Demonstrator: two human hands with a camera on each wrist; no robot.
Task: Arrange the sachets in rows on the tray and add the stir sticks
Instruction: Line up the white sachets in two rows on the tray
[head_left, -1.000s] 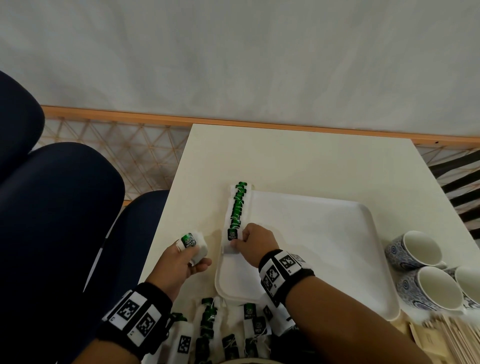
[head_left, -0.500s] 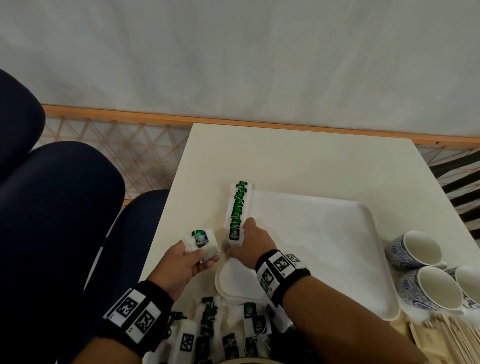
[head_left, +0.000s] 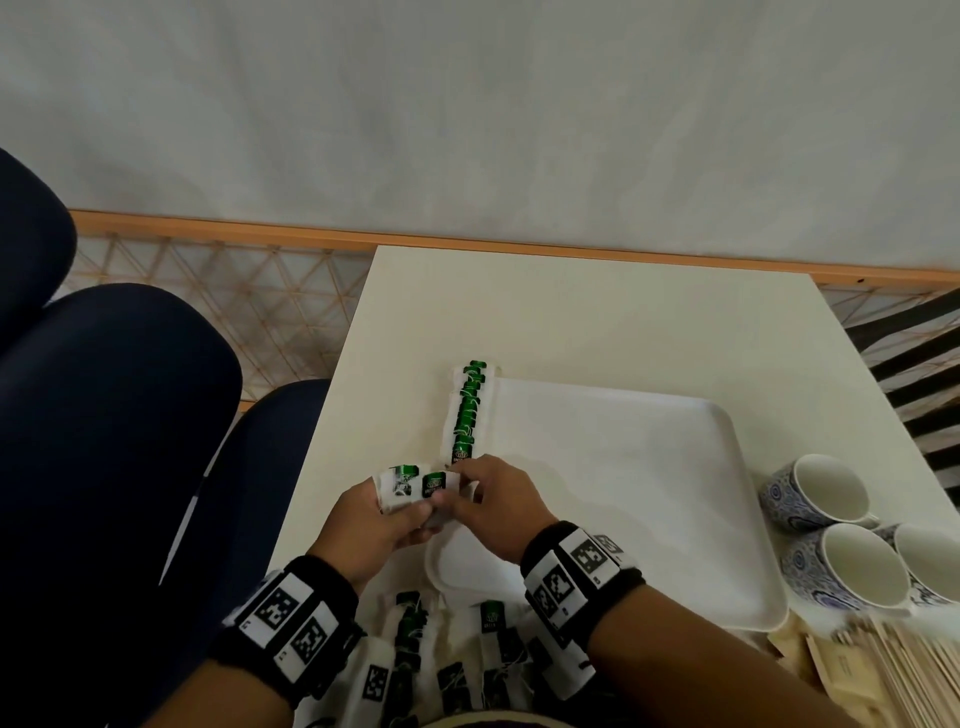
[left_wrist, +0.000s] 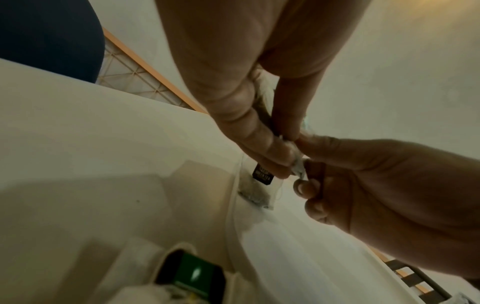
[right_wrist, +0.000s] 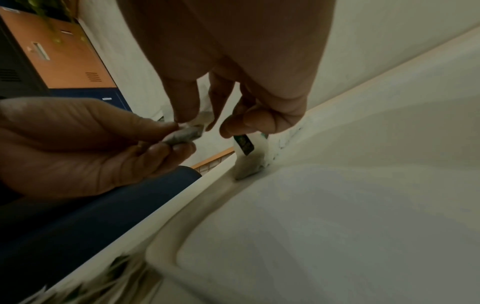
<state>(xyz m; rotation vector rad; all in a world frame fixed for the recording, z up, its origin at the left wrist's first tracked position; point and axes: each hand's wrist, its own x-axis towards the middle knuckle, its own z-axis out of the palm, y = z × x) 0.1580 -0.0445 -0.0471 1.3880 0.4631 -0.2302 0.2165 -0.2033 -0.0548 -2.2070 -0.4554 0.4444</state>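
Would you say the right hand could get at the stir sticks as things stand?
Probably not at once: the right hand pinches a sachet with the left hand; otherwise the way to the stir sticks looks free.

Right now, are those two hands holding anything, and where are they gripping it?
The left hand holds a small bunch of sachets by their lower ends; the right hand pinches the right edge of one.

The tray (head_left: 623, 519) is seen as smooth matt white plastic; the sachets (head_left: 464, 415) as thin paper with glossy green tags; the cups (head_left: 810, 493) as glazed ceramic; the stir sticks (head_left: 904, 670) as pale bare wood.
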